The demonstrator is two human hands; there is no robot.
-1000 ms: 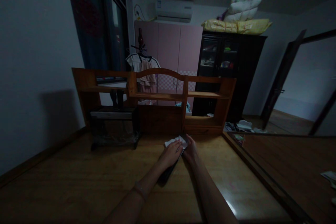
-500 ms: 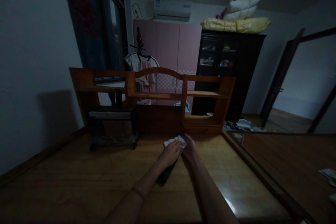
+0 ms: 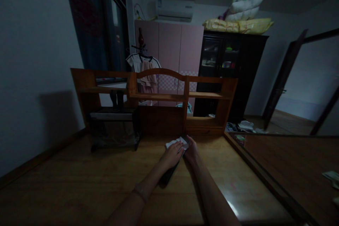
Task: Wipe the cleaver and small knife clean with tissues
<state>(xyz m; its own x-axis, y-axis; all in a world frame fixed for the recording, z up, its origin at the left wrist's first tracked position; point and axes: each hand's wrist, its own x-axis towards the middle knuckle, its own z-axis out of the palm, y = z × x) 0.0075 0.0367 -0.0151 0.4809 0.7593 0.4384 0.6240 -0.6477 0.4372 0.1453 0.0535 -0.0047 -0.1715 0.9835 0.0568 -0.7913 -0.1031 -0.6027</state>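
A long, flat dark object (image 3: pixel 167 176), apparently a knife with a black handle, slants over the wooden desktop (image 3: pixel 111 187), its lower end toward me. My right hand (image 3: pixel 192 151) grips its far end from the right, thumb up along a greyish part. With fingers together, my left hand (image 3: pixel 173 153) presses a crumpled white tissue (image 3: pixel 172 143) onto the upper part. Most of the object's middle is hidden under my left hand. Dim light keeps its exact form unclear.
A dark-framed stand with clear sides (image 3: pixel 113 130) and two black handles rising from it stands on the left. Behind is a wooden shelf unit (image 3: pixel 159 97). A raised wooden edge (image 3: pixel 254 169) runs along the right. Farther back are a pink wardrobe (image 3: pixel 169 46) and a black cabinet (image 3: pixel 246 63).
Almost nothing differs. Both hands keep their hold in the same place, with the tissue still under my left fingers.
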